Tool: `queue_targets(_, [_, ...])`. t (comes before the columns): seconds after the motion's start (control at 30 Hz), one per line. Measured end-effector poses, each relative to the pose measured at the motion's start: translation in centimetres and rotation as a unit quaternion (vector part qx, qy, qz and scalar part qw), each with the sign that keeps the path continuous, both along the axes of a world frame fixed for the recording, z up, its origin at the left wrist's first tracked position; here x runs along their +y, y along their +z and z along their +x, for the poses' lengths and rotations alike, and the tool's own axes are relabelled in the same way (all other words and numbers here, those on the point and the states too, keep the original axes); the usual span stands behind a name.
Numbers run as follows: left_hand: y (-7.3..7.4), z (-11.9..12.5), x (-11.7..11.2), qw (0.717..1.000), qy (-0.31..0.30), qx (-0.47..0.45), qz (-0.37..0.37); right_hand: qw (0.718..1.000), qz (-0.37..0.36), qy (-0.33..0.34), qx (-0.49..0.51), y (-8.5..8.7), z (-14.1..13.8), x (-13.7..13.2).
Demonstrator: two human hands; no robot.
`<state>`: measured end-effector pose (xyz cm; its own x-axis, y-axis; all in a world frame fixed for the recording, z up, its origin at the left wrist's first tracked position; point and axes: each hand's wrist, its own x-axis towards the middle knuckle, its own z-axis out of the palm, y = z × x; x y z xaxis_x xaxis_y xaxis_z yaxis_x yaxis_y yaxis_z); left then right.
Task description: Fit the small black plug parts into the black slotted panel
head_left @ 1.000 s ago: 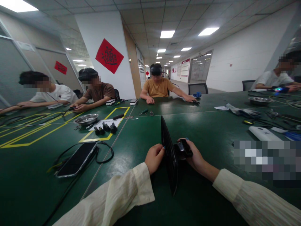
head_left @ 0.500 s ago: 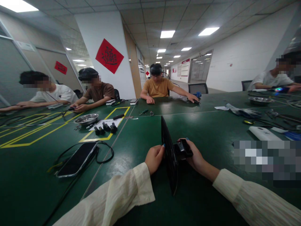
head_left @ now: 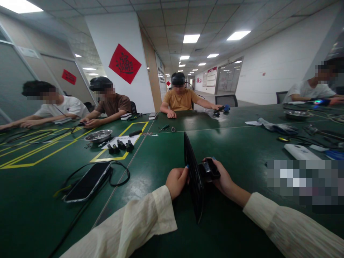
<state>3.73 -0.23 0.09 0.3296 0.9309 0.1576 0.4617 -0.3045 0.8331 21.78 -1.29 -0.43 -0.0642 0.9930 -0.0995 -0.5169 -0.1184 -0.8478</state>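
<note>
A thin black panel [head_left: 194, 179] stands on edge on the green table [head_left: 150, 168], seen almost edge-on. My left hand [head_left: 176, 182] is closed against its left face, fingers curled on the edge. My right hand [head_left: 221, 177] grips a small black block-shaped part [head_left: 208, 170] fixed to the panel's right side. Both my sleeves are cream-coloured.
A black phone [head_left: 87, 182] with a looped cable lies at the left. Further back are a metal bowl [head_left: 101, 135], small black parts [head_left: 119, 146] and yellow floor-tape lines. A white device [head_left: 300, 152] lies to the right. Several other people sit around the table.
My hands and the panel have barely moved. The person in the orange shirt across the table has lifted a small dark object off the table.
</note>
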Motion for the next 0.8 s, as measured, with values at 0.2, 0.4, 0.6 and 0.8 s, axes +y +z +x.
queue_targets(0.2, [0.29, -0.05, -0.03, 0.999, 0.015, 0.021, 0.023, 1.0, -0.003, 0.003, 0.004, -0.01, 0.01, 0.01])
queue_targets(0.4, [0.15, -0.22, 0.05, 0.997, 0.017, 0.049, 0.058, 1.0, -0.003, -0.002, -0.003, 0.17, 0.01, -0.13])
queue_targets(0.6, [-0.04, -0.16, 0.14, 0.997, 0.034, 0.053, 0.038, 1.0, 0.0, -0.001, 0.002, -0.14, 0.1, 0.0])
queue_targets(0.8, [0.45, -0.11, -0.08, 0.996, 0.016, 0.062, 0.055, 1.0, 0.008, 0.004, 0.0, -0.36, 0.13, 0.16])
